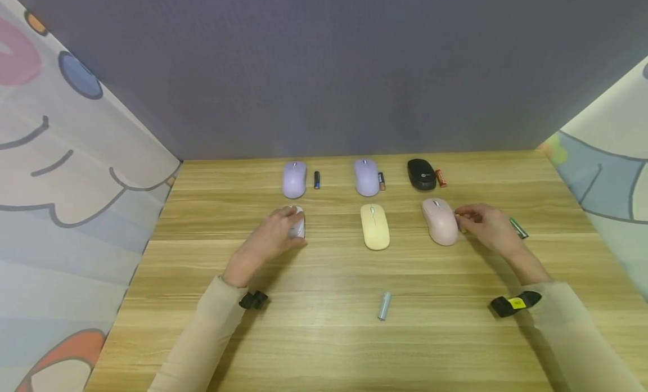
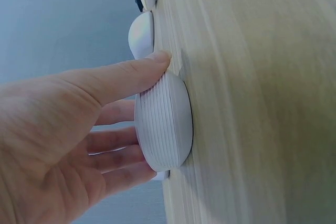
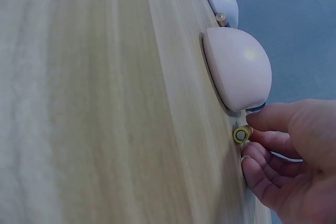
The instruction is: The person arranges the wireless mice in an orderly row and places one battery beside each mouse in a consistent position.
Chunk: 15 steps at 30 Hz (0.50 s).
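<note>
My left hand (image 1: 270,234) grips a white computer mouse (image 2: 164,124) with a ribbed side, thumb at one end and fingers across the far side; the mouse rests on the wooden table. Most of it is hidden by the hand in the head view. My right hand (image 1: 487,228) pinches a yellow-ended battery (image 3: 242,135) low by the table, just right of a pink mouse (image 1: 440,221). A yellow mouse (image 1: 375,227) lies between the hands. To the right of my right hand is a green battery (image 1: 518,228).
Along the back stand two purple mice, one left (image 1: 295,179) and one central (image 1: 367,178), plus a black mouse (image 1: 422,174). Beside them lie a dark battery (image 1: 316,180), a black-and-copper battery (image 1: 382,181) and a red battery (image 1: 441,178). A pale blue battery (image 1: 385,306) lies nearer the front.
</note>
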Each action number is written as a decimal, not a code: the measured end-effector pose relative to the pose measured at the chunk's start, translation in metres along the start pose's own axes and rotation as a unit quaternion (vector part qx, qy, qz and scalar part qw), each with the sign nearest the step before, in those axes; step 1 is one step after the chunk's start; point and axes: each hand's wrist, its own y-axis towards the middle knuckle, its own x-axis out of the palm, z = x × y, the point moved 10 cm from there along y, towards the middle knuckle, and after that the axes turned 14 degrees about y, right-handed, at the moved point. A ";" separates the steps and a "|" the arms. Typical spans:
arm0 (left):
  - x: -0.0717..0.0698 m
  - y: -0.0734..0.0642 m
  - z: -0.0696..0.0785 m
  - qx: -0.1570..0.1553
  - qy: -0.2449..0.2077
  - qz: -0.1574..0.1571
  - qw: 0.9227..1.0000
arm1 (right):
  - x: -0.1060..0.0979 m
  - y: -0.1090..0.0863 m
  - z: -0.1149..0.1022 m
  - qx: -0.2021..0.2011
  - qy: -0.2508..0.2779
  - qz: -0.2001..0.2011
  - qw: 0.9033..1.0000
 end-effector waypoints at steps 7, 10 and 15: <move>-0.001 0.000 0.000 0.001 0.000 0.000 1.000 | -0.002 -0.002 -0.004 -0.005 0.008 0.004 1.000; -0.002 0.000 0.001 0.004 0.004 0.006 1.000 | -0.003 -0.004 -0.005 -0.006 0.019 0.003 1.000; -0.002 0.000 0.002 0.005 0.008 0.014 1.000 | -0.006 -0.005 -0.001 -0.008 0.037 0.008 0.999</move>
